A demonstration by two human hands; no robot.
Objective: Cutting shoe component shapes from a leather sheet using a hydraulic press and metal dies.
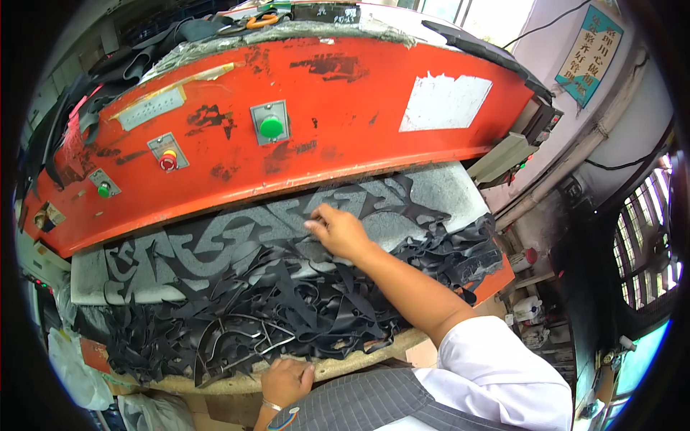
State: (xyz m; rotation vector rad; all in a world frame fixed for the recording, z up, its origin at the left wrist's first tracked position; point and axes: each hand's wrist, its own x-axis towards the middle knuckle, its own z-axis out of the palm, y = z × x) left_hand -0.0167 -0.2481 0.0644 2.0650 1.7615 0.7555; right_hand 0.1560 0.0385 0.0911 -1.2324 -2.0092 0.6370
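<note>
My right hand is over the pale cutting board, its thumb and bent forefinger apart and nothing seen between them. Beneath it lies a dark leather sheet cut through with curved gaps where the grey board shows. Closer to me, a heap of black leather scraps covers the front of the bench. A metal cutting die with a curved outline rests on these scraps. My left hand is closed at the bench's front edge, just right of the die; no object shows in it.
Behind the board stands a red press beam with a green button and a red button. Dark material and orange-handled scissors lie on top. Plastic bags hang at the left; a pipe runs along the right wall.
</note>
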